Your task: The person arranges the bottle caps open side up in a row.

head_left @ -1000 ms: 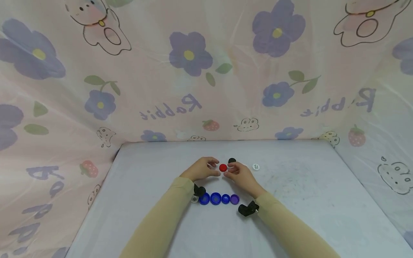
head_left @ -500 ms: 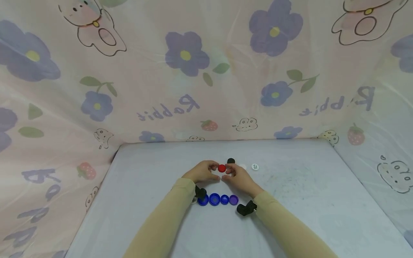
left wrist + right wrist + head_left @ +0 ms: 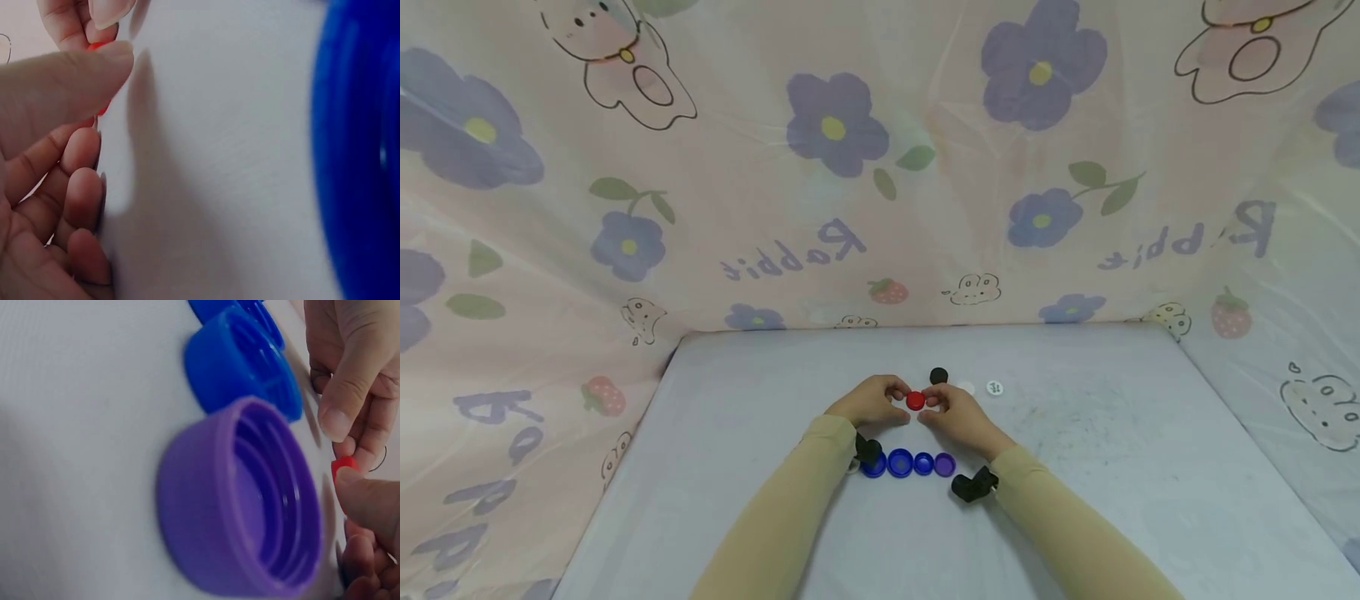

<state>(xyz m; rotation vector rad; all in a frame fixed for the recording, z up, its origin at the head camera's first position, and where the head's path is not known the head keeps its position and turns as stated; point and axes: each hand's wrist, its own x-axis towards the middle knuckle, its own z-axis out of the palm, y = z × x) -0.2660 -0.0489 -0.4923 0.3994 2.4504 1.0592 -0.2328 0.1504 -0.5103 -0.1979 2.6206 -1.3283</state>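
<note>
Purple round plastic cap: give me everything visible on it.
The purple round plastic cap is a short cylinder, looking like slightly glossy plastic, with a thick rim and raised rings inside its wall. It lies open side up on the white cloth-like table surface, at the right end of a row, next to the small blue round plastic cap; whether they touch is unclear. Neither the left hand nor the right hand touches it.

Patterned cloth [image 3: 925, 208] (purple flowers [image 3: 850, 150], strawberries [image 3: 1231, 317]) behind white table [image 3: 1187, 467].
</note>
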